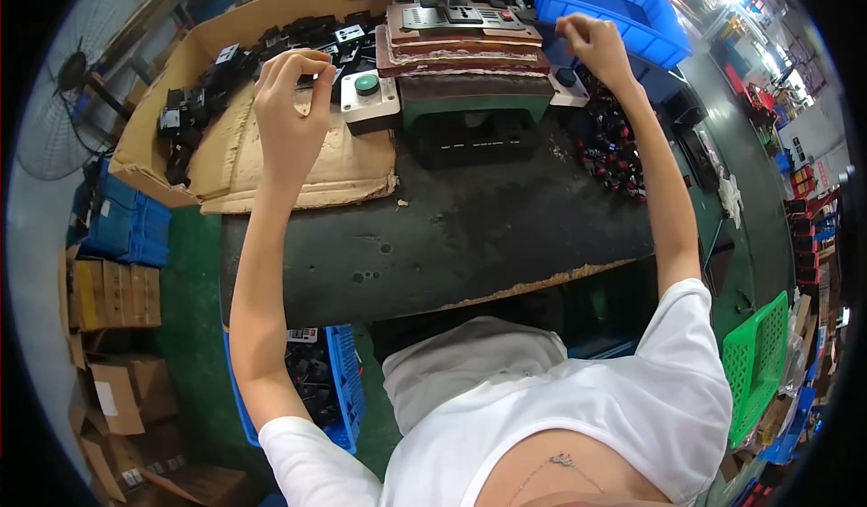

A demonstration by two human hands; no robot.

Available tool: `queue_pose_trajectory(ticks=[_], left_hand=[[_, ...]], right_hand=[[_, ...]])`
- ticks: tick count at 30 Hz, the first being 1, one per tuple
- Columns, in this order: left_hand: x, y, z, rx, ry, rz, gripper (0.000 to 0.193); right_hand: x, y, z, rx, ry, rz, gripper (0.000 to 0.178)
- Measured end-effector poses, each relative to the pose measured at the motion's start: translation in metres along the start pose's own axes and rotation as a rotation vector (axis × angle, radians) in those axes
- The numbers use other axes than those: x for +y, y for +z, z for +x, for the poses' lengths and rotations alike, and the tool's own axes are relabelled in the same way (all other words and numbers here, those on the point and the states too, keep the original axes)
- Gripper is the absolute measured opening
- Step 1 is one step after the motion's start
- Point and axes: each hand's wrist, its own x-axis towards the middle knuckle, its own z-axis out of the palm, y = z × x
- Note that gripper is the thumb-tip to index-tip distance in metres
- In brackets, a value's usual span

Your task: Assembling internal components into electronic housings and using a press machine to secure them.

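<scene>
My left hand [293,101] is raised at the front of the cardboard box, its fingers curled toward the thumb in a pinch. Whatever may be between the fingertips is too small to make out. Just right of it stands a pale switch box with a green push button [367,83]. My right hand [591,45] is also raised and curled, its fingertips hidden or too small to read, above a second switch box with a dark button [566,77]. Between the hands is a bench press with a stack of reddish-brown boards [465,54]; a metal-faced black part [462,16] lies on top.
Black parts [185,114] fill the cardboard box [135,159] at left. A blue bin [664,37] stands at back right, above a heap of small black and red parts [614,150]. The dark bench [433,245] has a worn front edge. A blue crate [348,390] stands below.
</scene>
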Motion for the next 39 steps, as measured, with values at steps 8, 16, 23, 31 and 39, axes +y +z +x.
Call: queue_pose_trajectory(ticks=[8,16,23,31,39], left_hand=[[-0.002,0.003,-0.006,-0.040,0.008,0.033,0.008],[-0.005,0.007,-0.009,-0.084,-0.003,0.012,0.006],[0.009,0.019,-0.007,0.033,-0.422,-0.558,0.021],[0.025,0.007,-0.018,-0.634,-0.670,-0.695,0.020],[0.032,0.011,-0.014,-0.278,0.255,-0.201,0.014]], right_hand=[[-0.051,0.048,0.043,-0.004,-0.416,0.017,0.044],[-0.067,0.053,0.061,-0.120,-0.392,-0.250,0.048],[-0.100,0.047,0.033,0.249,-0.587,-0.349,0.043],[-0.155,0.050,-0.063,0.231,-0.724,-0.226,0.057],[-0.112,0.045,-0.086,0.370,-0.404,0.229,0.025]])
